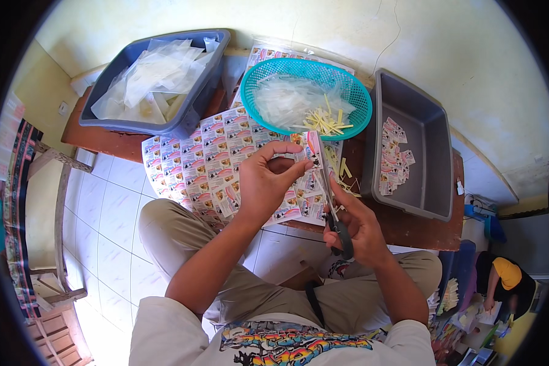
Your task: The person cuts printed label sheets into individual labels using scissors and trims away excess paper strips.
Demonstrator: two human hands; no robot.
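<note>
My left hand (267,180) pinches a small printed paper label (307,148) between thumb and fingers. In my right hand (359,224) is a pair of scissors with dark handles (343,235), its blades lying along the label's right edge. Large sheets of printed labels (196,160) spread over the low wooden table under my hands. Beyond the label, a turquoise plastic basket (248,98) holds clear plastic bags (283,100) and thin yellowish paper strips (327,121). More strips lie on the table right of the sheets. Cut labels (393,162) rest in a grey plastic tub (432,171) at the right.
A blue-grey plastic tub (183,126) full of translucent plastic bags (160,73) stands on the wooden table (128,144) at the left. The wall (329,27) rises behind. At the lower right, another person (508,279) is beside piled materials.
</note>
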